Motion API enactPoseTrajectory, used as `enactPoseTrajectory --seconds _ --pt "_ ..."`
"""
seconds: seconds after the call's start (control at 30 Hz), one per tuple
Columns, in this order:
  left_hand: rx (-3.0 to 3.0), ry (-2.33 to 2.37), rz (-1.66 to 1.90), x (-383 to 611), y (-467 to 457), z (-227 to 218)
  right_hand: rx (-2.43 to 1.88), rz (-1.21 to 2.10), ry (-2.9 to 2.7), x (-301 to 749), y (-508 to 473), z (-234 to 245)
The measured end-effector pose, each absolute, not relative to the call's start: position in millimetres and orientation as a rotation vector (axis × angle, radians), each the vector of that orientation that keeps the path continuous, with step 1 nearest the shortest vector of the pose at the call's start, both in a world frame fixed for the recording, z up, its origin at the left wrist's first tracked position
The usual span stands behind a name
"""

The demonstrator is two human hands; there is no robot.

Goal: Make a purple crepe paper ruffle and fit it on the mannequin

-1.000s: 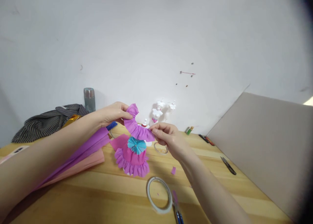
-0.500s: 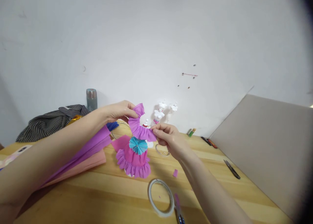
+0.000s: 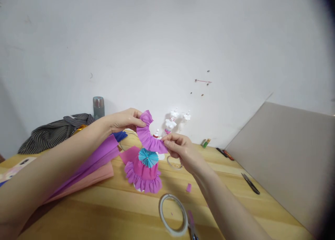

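Observation:
A gathered purple crepe paper ruffle (image 3: 147, 138) hangs in a curve between my two hands. My left hand (image 3: 130, 119) pinches it near its upper end, and my right hand (image 3: 178, 146) pinches the lower right end. Just below and behind the ruffle stands a small paper dress (image 3: 146, 172), bright pink with a purple frilled hem and a pleated blue paper fan (image 3: 148, 157) on its front. The ruffle hides the top of the dress. White miniature mannequins (image 3: 171, 124) stand farther back by the wall.
A tape roll (image 3: 160, 214) and scissors (image 3: 193, 229) lie at the front. Right of my arm are small snips (image 3: 250, 183). Purple crepe paper (image 3: 103, 152) and peach crepe paper (image 3: 96, 181) lie under my left arm. A flask (image 3: 98, 108) and striped cloth (image 3: 56, 133) stand back left.
The ruffle's upper end has shifted very slightly left, and the curve looks a little wider. Both hands keep their pinch. The whole view has moved slightly.

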State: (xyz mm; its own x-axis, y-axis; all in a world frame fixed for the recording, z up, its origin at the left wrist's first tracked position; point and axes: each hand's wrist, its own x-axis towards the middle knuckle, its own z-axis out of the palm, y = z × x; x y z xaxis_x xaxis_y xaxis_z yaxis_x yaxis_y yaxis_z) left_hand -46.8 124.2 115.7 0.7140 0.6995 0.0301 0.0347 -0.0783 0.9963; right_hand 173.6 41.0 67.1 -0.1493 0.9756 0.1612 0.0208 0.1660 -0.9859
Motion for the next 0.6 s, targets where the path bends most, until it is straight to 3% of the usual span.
enactPoseTrajectory --seconds 0.6 --pt "1.798 0.661 0.408 -33.5 156.0 112.1 -1.034 1.159 -1.425 175.2 43.3 63.5"
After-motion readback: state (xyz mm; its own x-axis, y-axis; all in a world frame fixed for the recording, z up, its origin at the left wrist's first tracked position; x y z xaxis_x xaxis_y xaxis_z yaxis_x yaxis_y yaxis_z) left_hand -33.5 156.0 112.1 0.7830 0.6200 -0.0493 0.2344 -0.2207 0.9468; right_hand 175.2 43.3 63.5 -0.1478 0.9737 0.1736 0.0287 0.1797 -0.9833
